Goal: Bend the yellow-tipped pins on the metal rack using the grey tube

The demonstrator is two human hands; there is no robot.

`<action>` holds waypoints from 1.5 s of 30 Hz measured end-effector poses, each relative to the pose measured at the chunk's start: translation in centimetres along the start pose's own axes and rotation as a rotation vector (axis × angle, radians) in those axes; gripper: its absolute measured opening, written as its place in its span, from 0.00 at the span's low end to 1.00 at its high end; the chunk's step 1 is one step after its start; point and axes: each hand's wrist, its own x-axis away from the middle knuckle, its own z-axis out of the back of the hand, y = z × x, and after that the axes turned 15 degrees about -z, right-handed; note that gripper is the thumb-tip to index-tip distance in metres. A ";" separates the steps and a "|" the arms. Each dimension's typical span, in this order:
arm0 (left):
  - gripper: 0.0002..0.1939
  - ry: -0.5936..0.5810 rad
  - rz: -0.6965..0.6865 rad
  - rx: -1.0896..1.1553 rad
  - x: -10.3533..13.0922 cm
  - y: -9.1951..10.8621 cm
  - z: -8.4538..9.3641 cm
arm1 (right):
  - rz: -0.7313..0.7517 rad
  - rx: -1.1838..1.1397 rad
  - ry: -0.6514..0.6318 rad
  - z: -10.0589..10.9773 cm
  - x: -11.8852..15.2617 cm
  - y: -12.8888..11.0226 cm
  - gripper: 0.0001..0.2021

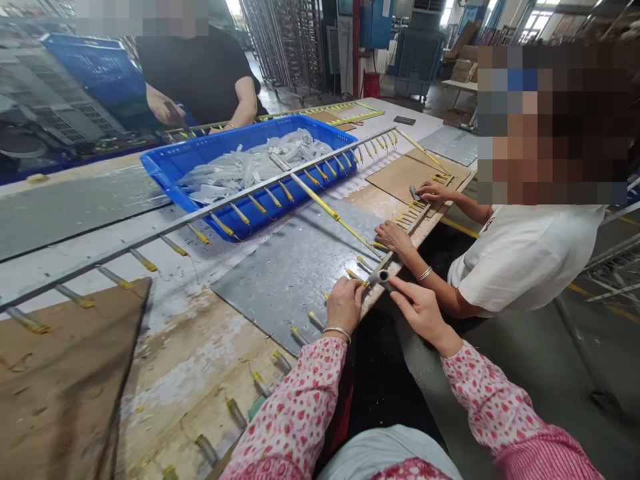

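A ladder-like metal frame (290, 175) lies across the table, its rails bearing several short grey pegs with yellow ends and thin wires. My left hand (345, 303) is at the near rail, thumb and fingers pinched together beside a yellow-ended peg (354, 274); what lies between the fingertips is too small to make out. My right hand (421, 312) is closed on a grey tube-like tool (382, 275), its round hollow end facing left, close to the left fingertips. More pegs (299, 335) stick out along the near rail, left of my left hand.
A blue crate (250, 227) full of translucent pieces stands behind the frame. On my right, a co-worker's hands (395, 237) work at the same rail. Another person in black (200, 80) stands across the table. Brown boards (65, 373) and a grey sheet (280, 267) cover parts of the tabletop.
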 end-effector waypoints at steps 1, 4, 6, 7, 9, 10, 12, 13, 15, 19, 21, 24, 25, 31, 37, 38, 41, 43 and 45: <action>0.06 0.004 -0.005 -0.001 0.0 0.0 0.0 | 0.018 -0.045 0.068 0.1 -0.1 -0.1 0.16; 0.06 -0.003 0.000 0.001 0.0 -0.1 0.0 | 0.035 -0.062 0.120 -0.2 -0.3 0.0 0.16; 0.06 -0.017 0.015 0.005 0.0 -0.1 0.0 | 0.000 0.013 0.003 -0.5 -0.3 0.3 0.17; 0.06 -0.024 0.018 0.007 0.0 -0.2 0.0 | -0.019 0.044 -0.050 -0.5 -0.3 0.5 0.17; 0.06 -0.025 0.014 0.010 0.0 -0.2 0.0 | -0.037 0.038 -0.057 -0.3 -0.3 0.5 0.17; 0.06 -0.022 0.008 0.012 0.0 -0.2 0.0 | -0.032 0.002 -0.014 -0.1 -0.3 0.5 0.17; 0.06 -0.016 0.000 0.017 0.0 -0.2 0.0 | -0.013 -0.079 0.098 0.0 -0.3 0.4 0.17; 0.06 -0.015 -0.001 0.018 0.0 -0.2 0.0 | -0.007 -0.098 0.122 0.0 -0.3 0.4 0.17; 0.06 -0.020 0.001 0.022 0.0 -0.2 0.1 | -0.011 -0.075 0.048 -0.3 -0.3 0.6 0.17; 0.07 -0.027 0.000 0.024 -0.1 -0.2 0.2 | -0.051 -0.019 -0.105 -0.3 -0.3 0.9 0.17; 0.08 -0.021 -0.001 0.023 -0.1 -0.2 0.3 | -0.058 -0.078 0.006 -0.2 -0.3 0.8 0.17; 0.08 -0.025 -0.008 0.014 -0.1 -0.3 0.3 | -0.043 -0.116 0.074 -0.4 -0.3 0.6 0.18; 0.08 -0.034 -0.014 0.006 -0.1 -0.3 0.3 | -0.039 -0.090 0.029 -0.6 -0.3 0.6 0.18; 0.07 -0.087 0.010 -0.081 0.0 0.0 0.4 | -0.045 -0.051 -0.014 -0.5 -0.4 0.3 0.17; 0.07 -0.074 0.006 -0.070 0.0 0.1 0.3 | -0.038 -0.040 -0.055 -0.6 -0.3 0.5 0.18; 0.07 -0.078 0.001 -0.069 0.0 0.1 0.3 | -0.049 -0.020 -0.100 -0.6 -0.4 0.6 0.18; 0.06 -0.076 -0.006 -0.071 -0.1 0.2 0.4 | -0.054 -0.061 -0.052 -0.4 -0.4 0.5 0.18; 0.06 -0.065 -0.007 -0.074 -0.1 0.2 0.4 | -0.043 -0.120 0.042 -0.2 -0.4 0.4 0.18; 0.06 -0.062 -0.011 -0.078 -0.1 0.2 0.3 | -0.041 -0.105 0.032 -0.3 -0.3 0.3 0.18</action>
